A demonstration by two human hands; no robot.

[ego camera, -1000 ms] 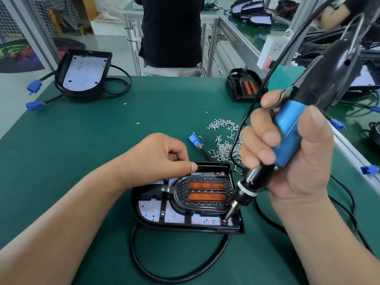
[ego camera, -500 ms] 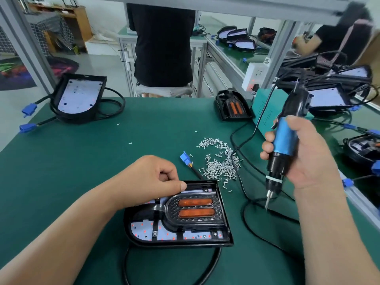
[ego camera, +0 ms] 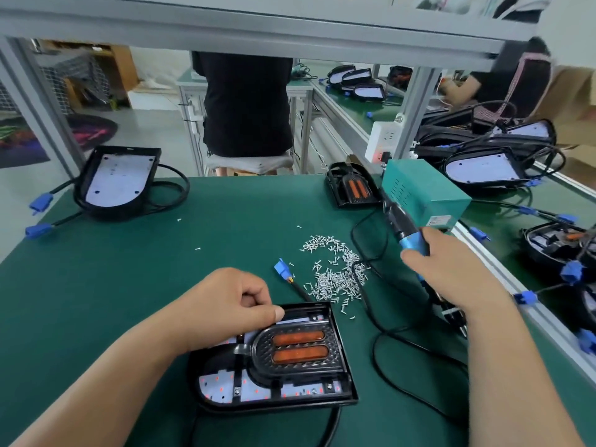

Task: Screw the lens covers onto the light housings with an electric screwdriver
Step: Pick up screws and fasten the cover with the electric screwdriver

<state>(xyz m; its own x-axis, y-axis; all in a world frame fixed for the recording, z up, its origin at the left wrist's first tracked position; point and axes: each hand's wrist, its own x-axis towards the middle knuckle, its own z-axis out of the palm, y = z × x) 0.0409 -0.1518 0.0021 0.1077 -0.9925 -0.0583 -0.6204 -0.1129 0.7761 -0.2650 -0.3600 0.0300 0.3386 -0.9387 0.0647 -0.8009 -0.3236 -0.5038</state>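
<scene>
Factory assembly floor, green-matted workbenches [ego camera: 129, 285], aluminium frame posts [ego camera: 416, 108], stacked light housings [ego camera: 483, 166], loose screw pile [ego camera: 335, 272]

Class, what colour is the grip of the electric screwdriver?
The screwdriver grip is blue; the head view shows it best.

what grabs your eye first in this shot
The light housing with two orange lenses lies front and centre on the green mat, the curled left hand resting on its far edge. To its right, the right hand grips a blue screwdriver, and a heap of silver screws lies just beyond the housing.
</scene>
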